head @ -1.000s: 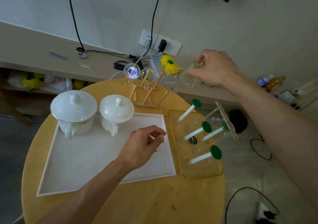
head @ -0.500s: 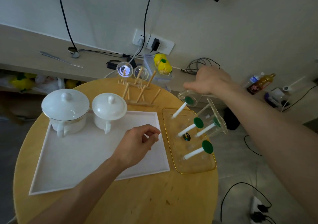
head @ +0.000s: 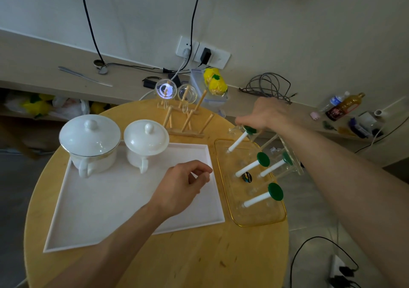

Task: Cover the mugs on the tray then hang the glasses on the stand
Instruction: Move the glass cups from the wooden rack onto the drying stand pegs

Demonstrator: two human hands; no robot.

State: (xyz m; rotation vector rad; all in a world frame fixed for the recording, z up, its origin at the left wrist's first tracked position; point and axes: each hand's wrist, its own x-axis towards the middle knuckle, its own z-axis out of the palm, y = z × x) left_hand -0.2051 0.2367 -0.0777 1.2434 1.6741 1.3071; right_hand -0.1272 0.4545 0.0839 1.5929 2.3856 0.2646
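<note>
table (head: 199,259): light yellow wood, faint grain
tray (head: 93,217): plain white
large mug (head: 93,150): white, thin gold line at rim; white lid
small mug (head: 143,146): white; white lid
stand (head: 250,212): clear base, gold edge; white pegs, dark green caps
sticker on stand (head: 247,177): black, coloured marks
wooden rack (head: 186,121): pale wood
glasses on rack (head: 166,88): clear
wall (head: 287,33): off-white

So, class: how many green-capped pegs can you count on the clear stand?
4. The far peg sits under the right hand, which is lowering a glass onto it; two middle pegs stand side by side; the nearest peg stands alone. Others may be hidden.
</note>
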